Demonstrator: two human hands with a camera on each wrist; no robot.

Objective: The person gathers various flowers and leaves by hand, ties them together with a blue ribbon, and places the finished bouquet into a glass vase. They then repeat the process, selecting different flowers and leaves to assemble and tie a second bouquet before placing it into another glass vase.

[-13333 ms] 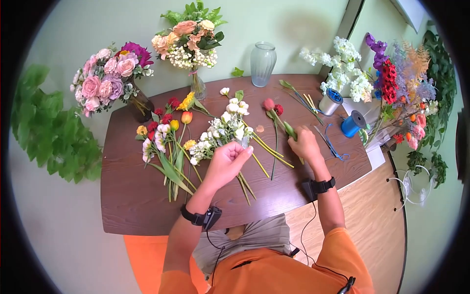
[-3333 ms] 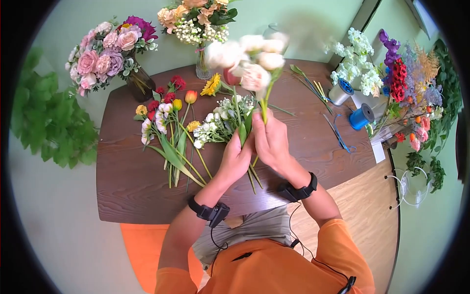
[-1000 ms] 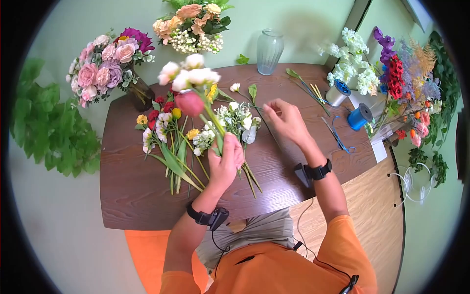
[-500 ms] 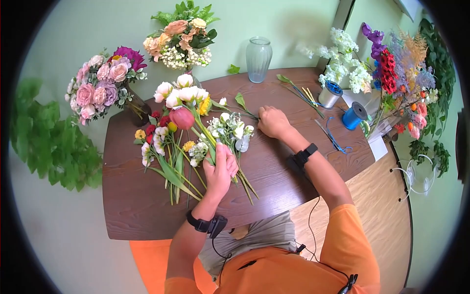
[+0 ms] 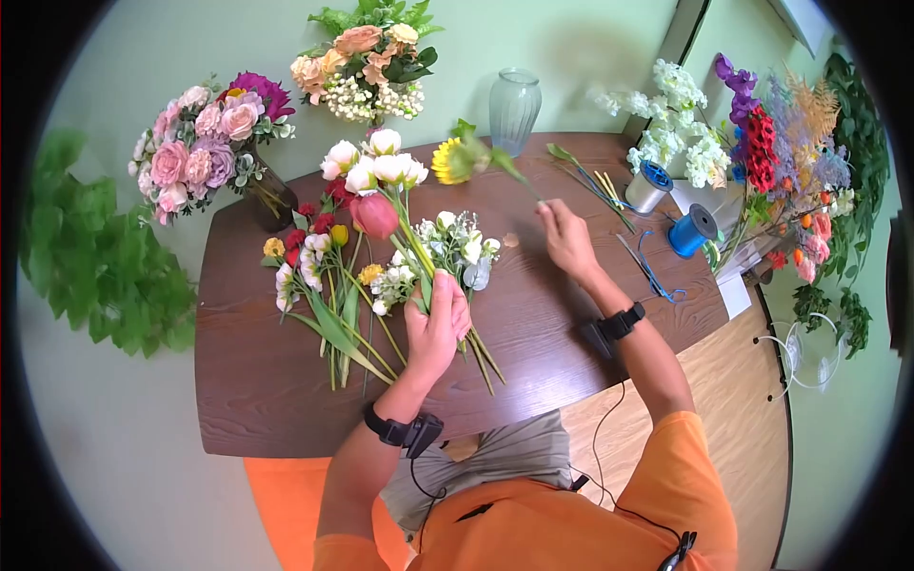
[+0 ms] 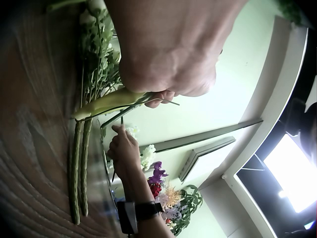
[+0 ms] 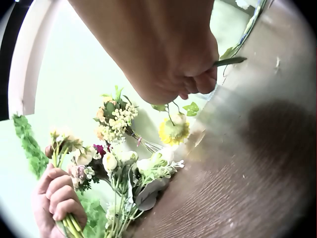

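Observation:
My left hand grips a small bunch by its green stems: several white blooms and a red tulip. In the right wrist view, that hand's fingers curl round the stems. To the right, my right hand pinches the stem of a sunflower, whose blurred head points back and left above the table. Its stem end sticks out past the hand in the right wrist view. White filler flowers lie under and beside the left hand, with their cut stems towards the table's front.
Red, yellow and white stems lie on the table's left. A ribbed glass vase stands at the back. Two bouquets stand in vases behind. At right are a silver spool, a blue spool and tall mixed flowers.
The right hand has gone down to the table, taken the sunflower's stem and lifted it. The left hand has kept its bunch; earlier, the tulip lay on the table.

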